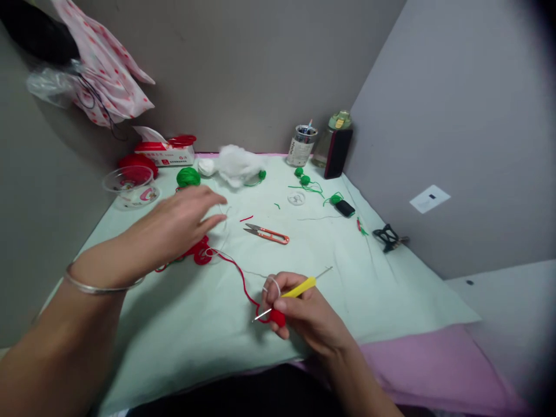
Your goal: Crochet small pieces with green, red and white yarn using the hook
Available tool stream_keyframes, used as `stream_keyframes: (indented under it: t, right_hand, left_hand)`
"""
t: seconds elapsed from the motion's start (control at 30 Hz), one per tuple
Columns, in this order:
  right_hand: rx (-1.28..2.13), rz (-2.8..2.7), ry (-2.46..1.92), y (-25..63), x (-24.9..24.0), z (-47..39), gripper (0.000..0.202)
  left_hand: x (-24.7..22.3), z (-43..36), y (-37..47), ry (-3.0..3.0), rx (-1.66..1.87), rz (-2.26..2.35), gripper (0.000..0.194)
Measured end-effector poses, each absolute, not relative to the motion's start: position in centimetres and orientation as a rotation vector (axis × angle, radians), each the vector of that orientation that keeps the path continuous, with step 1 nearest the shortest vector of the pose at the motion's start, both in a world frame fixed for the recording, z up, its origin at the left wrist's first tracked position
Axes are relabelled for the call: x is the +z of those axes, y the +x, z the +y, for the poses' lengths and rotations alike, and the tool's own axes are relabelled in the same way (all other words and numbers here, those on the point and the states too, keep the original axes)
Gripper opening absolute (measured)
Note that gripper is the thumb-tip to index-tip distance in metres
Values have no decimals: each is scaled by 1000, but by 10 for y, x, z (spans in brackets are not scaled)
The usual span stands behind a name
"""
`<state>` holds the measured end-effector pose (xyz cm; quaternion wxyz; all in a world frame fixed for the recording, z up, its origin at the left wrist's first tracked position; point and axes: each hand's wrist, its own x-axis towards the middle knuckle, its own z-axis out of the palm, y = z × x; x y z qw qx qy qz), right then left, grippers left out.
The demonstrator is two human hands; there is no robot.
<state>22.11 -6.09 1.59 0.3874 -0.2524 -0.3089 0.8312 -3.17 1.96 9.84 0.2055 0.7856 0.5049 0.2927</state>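
My right hand point(299, 307) pinches a crochet hook with a yellow handle point(303, 287), its metal tip pointing left. A small red crocheted piece point(278, 317) is held in the same fingers, and a white strand loops by the fingertips. Red yarn point(240, 272) runs from that piece up to a loose red bundle point(202, 252) on the cloth. Over this bundle hovers my left hand point(186, 214), thumb and fingers apart, with thin white thread near the fingertips. Orange thread snips point(267, 233) lie between the two hands.
At the back left are a clear plastic tub point(130, 188), a green yarn ball point(188, 176) and white stuffing point(238, 166). A can of pens point(303, 146), a bottle point(322, 147) and a phone point(339, 153) stand back right. A small black stand point(391, 237) is near the right wall.
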Motion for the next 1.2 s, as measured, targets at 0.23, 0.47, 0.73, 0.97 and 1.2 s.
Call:
stream_keyframes:
  t: [0.23, 0.47, 0.73, 0.97, 1.2]
  right_hand:
    - [2129, -744, -587, 229, 18, -58, 15]
    - [2160, -786, -579, 224, 20, -64, 14]
    - [2161, -784, -649, 226, 18, -63, 18]
    - [1945, -931, -739, 221, 16, -58, 13]
    - [1714, -1076, -816, 224, 11, -61, 27]
  left_hand:
    - [83, -56, 13, 1330, 870, 921, 41]
    - [46, -58, 49, 1133, 1097, 807, 33]
    - [37, -52, 32, 2187, 1265, 866, 30]
    - [25, -59, 48, 1712, 1285, 1042, 22]
    - [34, -61, 51, 711, 1296, 920, 9]
